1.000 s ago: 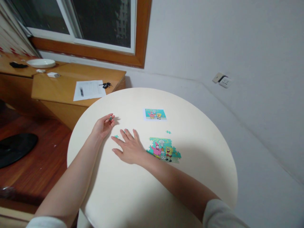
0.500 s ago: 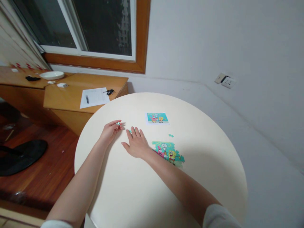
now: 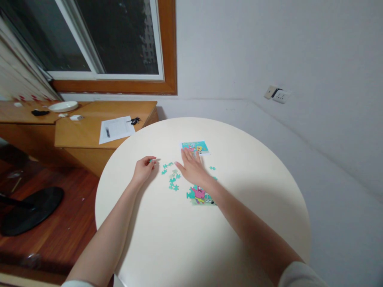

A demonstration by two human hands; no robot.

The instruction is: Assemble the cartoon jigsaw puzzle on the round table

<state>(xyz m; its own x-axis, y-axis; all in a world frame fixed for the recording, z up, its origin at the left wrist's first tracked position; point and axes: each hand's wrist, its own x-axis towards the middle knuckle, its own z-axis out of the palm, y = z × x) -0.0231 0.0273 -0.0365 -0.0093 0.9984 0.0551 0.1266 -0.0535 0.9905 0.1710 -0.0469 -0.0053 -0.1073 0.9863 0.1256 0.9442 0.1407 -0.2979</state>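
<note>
My left hand [image 3: 144,169] pinches a small teal jigsaw puzzle piece [image 3: 151,160] over the left part of the round table. Spread open, my right hand [image 3: 191,165] hovers or rests at the lower edge of a printed reference picture [image 3: 196,146] of cartoon characters; whether it touches is unclear. Loose teal puzzle pieces [image 3: 173,181] lie scattered between the hands. Below my right hand is the partly joined puzzle [image 3: 199,196], showing a pink starfish figure; my right forearm hides its right side. A couple of linked pieces [image 3: 212,168] lie right of my right hand.
The cream round table [image 3: 167,235] stands against a white wall. Beyond it on the left, a wooden desk [image 3: 86,135] holds a paper sheet [image 3: 116,129], keys [image 3: 135,120] and a white plate [image 3: 63,106]. A black round base [image 3: 32,211] sits on the floor.
My right hand has moved right and away from me, uncovering the loose pieces and shifting over the reference picture's edge. My left hand still holds its piece. The view has tilted slightly.
</note>
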